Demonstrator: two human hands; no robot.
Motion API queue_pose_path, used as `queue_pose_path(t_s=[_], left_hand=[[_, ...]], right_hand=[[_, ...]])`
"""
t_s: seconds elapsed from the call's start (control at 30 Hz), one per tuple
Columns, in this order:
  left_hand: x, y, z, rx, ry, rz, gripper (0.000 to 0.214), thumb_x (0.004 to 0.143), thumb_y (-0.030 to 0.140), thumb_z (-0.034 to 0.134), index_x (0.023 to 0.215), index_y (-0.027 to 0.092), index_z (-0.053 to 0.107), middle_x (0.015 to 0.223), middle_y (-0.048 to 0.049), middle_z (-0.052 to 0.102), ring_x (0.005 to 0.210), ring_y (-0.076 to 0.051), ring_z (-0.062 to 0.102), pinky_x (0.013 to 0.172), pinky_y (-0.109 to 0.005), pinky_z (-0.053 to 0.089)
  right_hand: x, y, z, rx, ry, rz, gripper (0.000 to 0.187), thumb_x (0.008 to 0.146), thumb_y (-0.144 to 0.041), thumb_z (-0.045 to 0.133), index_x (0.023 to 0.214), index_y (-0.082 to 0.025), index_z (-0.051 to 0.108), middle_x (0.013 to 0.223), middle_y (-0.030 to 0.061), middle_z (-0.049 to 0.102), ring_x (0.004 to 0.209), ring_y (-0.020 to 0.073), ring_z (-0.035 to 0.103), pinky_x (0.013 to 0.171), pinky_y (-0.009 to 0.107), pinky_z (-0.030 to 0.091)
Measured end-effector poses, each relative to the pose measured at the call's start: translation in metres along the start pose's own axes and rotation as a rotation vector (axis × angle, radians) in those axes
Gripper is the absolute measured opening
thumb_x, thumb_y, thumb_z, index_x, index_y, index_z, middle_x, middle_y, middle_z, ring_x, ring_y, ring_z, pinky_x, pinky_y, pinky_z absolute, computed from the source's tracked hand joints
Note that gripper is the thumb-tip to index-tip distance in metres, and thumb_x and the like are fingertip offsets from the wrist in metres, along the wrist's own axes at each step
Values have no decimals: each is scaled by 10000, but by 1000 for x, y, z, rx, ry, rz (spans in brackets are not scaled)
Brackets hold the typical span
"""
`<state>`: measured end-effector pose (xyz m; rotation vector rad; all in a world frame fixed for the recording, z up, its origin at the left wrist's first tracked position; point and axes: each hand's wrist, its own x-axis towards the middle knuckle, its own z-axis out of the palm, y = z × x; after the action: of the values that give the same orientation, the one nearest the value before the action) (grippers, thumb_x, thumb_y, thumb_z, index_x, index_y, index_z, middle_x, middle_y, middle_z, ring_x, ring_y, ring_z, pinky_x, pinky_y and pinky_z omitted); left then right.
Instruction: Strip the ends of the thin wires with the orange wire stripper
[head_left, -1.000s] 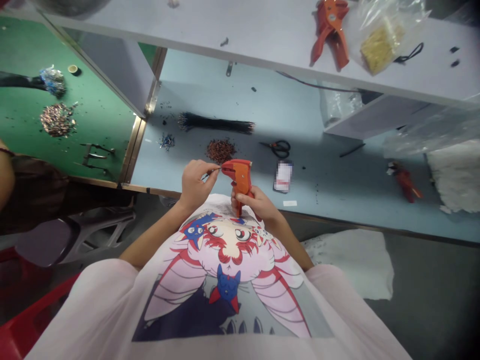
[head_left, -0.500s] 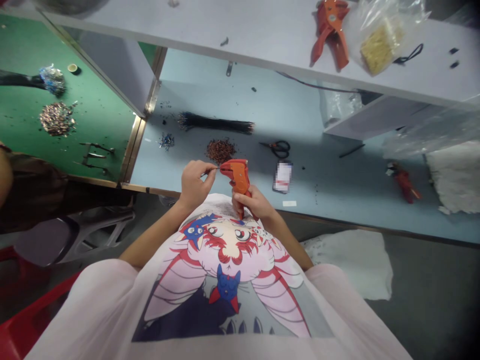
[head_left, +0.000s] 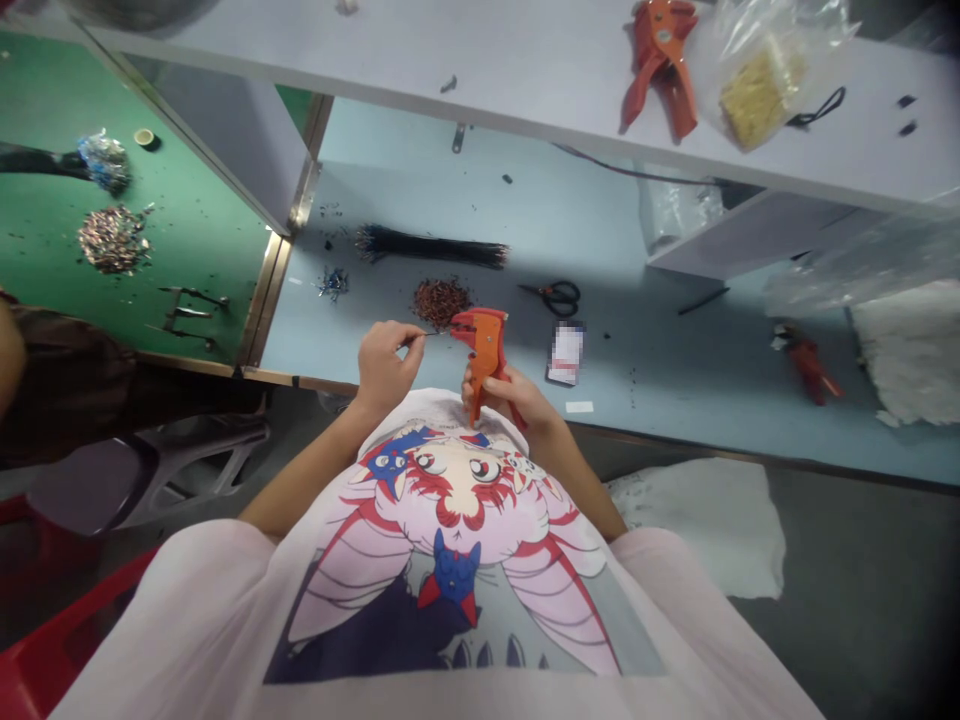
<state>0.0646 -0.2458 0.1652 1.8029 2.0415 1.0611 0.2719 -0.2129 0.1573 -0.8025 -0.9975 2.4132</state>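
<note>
Overhead, a left hand (head_left: 386,365) pinching a thin wire (head_left: 429,334) between thumb and fingertips, its tip just beside the nose of an orange wire stripper (head_left: 484,345), which sits upright in the curled fingers of a right hand (head_left: 506,393). Both raised just above the table's (head_left: 637,370) near edge, seemingly to line wire and jaws up by eye. Beyond them, a bundle of black wires (head_left: 431,245), a heap of copper-coloured wire scraps (head_left: 442,303), black-handled scissors (head_left: 555,297) and a small card (head_left: 566,354) with pixelated, unreadable print; no legible brand on the stripper.
</note>
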Motion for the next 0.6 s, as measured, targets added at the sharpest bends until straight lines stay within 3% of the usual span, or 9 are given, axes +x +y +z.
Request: queue_pose_path(t_s=[0.07, 0.23, 0.47, 0.6], left_hand=[[0, 2, -2, 11, 2, 12, 129, 842, 233, 529, 797, 192, 642, 751, -18, 642, 741, -158, 533, 726, -293, 402], [-2, 12, -6, -11, 2, 65, 121, 830, 242, 553, 792, 200, 659, 743, -16, 656, 742, -158, 545, 747, -306, 403], [3, 13, -6, -412, 54, -255, 107, 813, 263, 589, 851, 193, 659, 679, 18, 647, 641, -111, 596, 705, -252, 459], [5, 12, -6, -501, 60, -296, 105, 801, 272, 602, 831, 186, 655, 691, 10, 659, 691, -118, 620, 739, -256, 472]], right_hand=[[1, -3, -4, -56, 57, -23, 392, 707, -371, 712, 975, -150, 531, 841, 37, 601, 705, 134, 597, 652, 291, 520], [7, -8, -1, -271, 177, -83, 363, 693, -337, 719, 932, -156, 516, 831, 41, 600, 665, 140, 584, 524, 259, 487], [5, -7, 7, -175, 86, -41, 428, 709, -262, 702, 1051, -173, 461, 892, 48, 619, 686, 144, 604, 563, 271, 505], [0, -8, 8, -87, 17, -21, 416, 712, -253, 703, 1045, -175, 467, 928, 60, 624, 720, 158, 611, 592, 287, 518]])
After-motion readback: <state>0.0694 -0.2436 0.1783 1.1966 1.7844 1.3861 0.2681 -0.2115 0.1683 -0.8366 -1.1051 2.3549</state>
